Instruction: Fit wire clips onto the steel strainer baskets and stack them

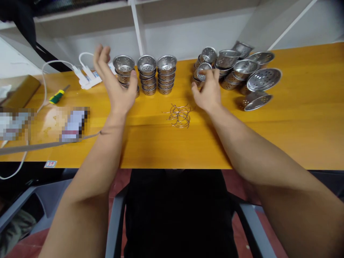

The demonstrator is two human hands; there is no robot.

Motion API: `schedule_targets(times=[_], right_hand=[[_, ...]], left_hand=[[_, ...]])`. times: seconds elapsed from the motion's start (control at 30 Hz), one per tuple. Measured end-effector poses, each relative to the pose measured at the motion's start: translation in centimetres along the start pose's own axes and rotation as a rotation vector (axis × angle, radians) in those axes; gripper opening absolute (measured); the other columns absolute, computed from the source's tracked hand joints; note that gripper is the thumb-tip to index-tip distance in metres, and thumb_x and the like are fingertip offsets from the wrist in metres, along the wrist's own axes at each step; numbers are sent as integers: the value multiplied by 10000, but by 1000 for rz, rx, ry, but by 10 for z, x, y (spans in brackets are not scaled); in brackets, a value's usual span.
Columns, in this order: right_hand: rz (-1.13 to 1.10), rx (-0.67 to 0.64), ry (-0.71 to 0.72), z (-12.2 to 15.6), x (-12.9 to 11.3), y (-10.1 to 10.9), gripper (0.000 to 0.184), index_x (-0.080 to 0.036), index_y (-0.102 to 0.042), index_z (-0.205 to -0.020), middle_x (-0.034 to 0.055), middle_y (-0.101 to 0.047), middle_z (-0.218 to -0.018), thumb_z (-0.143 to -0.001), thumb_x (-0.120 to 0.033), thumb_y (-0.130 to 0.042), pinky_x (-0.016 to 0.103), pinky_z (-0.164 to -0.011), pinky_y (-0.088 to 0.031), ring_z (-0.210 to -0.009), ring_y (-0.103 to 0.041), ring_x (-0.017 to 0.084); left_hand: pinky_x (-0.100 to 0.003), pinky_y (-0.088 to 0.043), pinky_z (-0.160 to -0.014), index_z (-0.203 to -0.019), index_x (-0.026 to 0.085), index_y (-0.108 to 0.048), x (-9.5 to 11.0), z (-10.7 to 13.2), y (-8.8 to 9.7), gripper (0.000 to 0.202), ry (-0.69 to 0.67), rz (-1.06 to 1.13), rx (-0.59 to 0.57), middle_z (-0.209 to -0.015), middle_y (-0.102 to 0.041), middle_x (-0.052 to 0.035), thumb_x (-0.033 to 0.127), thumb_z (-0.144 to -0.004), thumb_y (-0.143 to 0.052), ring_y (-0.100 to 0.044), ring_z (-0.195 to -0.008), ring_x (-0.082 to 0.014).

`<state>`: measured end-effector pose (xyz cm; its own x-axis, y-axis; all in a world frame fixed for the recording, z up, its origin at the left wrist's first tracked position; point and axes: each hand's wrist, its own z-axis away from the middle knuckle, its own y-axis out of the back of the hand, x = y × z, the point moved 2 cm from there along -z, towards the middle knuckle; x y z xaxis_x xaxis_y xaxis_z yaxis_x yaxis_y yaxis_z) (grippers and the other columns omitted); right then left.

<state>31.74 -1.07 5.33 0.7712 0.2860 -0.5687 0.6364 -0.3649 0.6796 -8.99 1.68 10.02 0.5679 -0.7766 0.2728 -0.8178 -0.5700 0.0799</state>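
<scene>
My left hand (118, 86) is raised with thumb and fingers spread wide, holding nothing. It is nearest to the leftmost stack of perforated metal cups (124, 64), partly covering it. Two more upright stacks, a middle stack (147, 73) and a right stack (166, 73), stand beside it. My right hand (208, 89) reaches to a small perforated cup (203, 70) that tilts toward me. The index finger overlaps its mouth and the thumb stays apart at its lower left; firm contact cannot be made out. Thin bent wires (180, 116) lie in a tangled pile between my forearms.
More perforated cups (244, 68) cluster on the right, some tipped over, one lying on its side (256, 102). At the left are a power strip (90, 79) with white cables, a green-yellow screwdriver (57, 96) and a blurred phone (73, 124). Shelving (174, 43) backs the table.
</scene>
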Motion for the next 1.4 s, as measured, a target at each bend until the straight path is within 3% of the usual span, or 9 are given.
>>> schedule_targets(times=[0.1, 0.17, 0.27, 0.37, 0.77, 1.1, 1.17, 1.27, 1.4], right_hand=[[50, 0, -73, -9, 13, -2, 460, -137, -726, -1723, 337, -640, -1794, -1327, -371, -740, 609, -1360, -555, -1560, -688, 462], [79, -31, -128, -14, 16, -4, 388, -105, -796, -1658, 327, -673, -1772, -1284, -201, -758, 572, -1401, -541, -1563, -713, 438], [106, -70, -190, -18, 14, -3, 397, -62, -848, -1629, 324, -687, -1769, -1241, -54, -763, 478, -1419, -528, -1563, -755, 383], [138, -72, -216, -20, 10, 0, 367, -20, -863, -1598, 348, -668, -1779, -1241, -37, -782, 442, -1402, -514, -1555, -755, 357], [217, -107, -244, -11, -10, 13, 393, -122, -801, -1582, 298, -779, -1691, -1238, -273, -917, 563, -1314, -576, -1552, -762, 444], [149, -26, -131, -10, -24, 23, 276, -135, -788, -1434, 267, -862, -1562, -1173, -101, -870, 558, -1264, -627, -1378, -802, 375], [79, -3, 9, -9, -23, 22, 239, -196, -786, -1415, 234, -842, -1560, -1198, -215, -883, 588, -1272, -639, -1382, -767, 382], [-64, -91, 304, 3, -36, 17, 239, -268, -803, -1388, 183, -807, -1498, -1231, -438, -861, 629, -1246, -676, -1381, -753, 416], [-202, -322, 600, 33, -70, 3, 186, -268, -822, -1361, 161, -740, -1684, -1199, -357, -808, 572, -1098, -709, -1290, -815, 390]], left_hand=[[-765, -439, -1545, -1763, 484, -578, 83, 16, -12, 723, -38, 74, -232, -1902, -545, -111, 889, -1177, -700, -511, -1823, -455], [-755, -521, -1501, -1679, 409, -638, 106, 40, -25, 597, 31, 92, -401, -1840, -627, -133, 788, -1221, -701, -601, -1778, -446], [-696, -623, -1405, -1569, 334, -728, 97, 80, -47, 479, 166, 174, -606, -1764, -704, -150, 637, -1201, -780, -699, -1660, -420], [-601, -718, -1228, -1529, 316, -765, 72, 99, -58, 418, 277, 249, -612, -1750, -731, -155, 534, -1173, -778, -796, -1432, -351], [-307, -601, -729, -1362, 243, -828, 64, 100, -51, 245, 539, 376, -570, -989, -822, -42, 334, -1136, -811, -749, -831, -185], [-234, -511, -624, -1267, 202, -891, 70, 97, -52, 186, 544, 443, -531, -903, -799, -47, 227, -1089, -843, -677, -736, -146], [-242, -529, -623, -1311, 217, -869, 67, 99, -52, 210, 516, 441, -545, -974, -821, -60, 294, -1118, -849, -687, -743, -144], [-309, -708, -787, -1561, 276, -753, 65, 103, -54, 474, 482, 469, -548, -1479, -876, -150, 438, -1140, -898, -861, -1006, -203], [-505, -808, -1164, -1847, 352, -508, 62, 109, -59, 971, 412, 499, -638, -1834, -726, -182, 710, -1085, -991, -895, -1453, -361]])
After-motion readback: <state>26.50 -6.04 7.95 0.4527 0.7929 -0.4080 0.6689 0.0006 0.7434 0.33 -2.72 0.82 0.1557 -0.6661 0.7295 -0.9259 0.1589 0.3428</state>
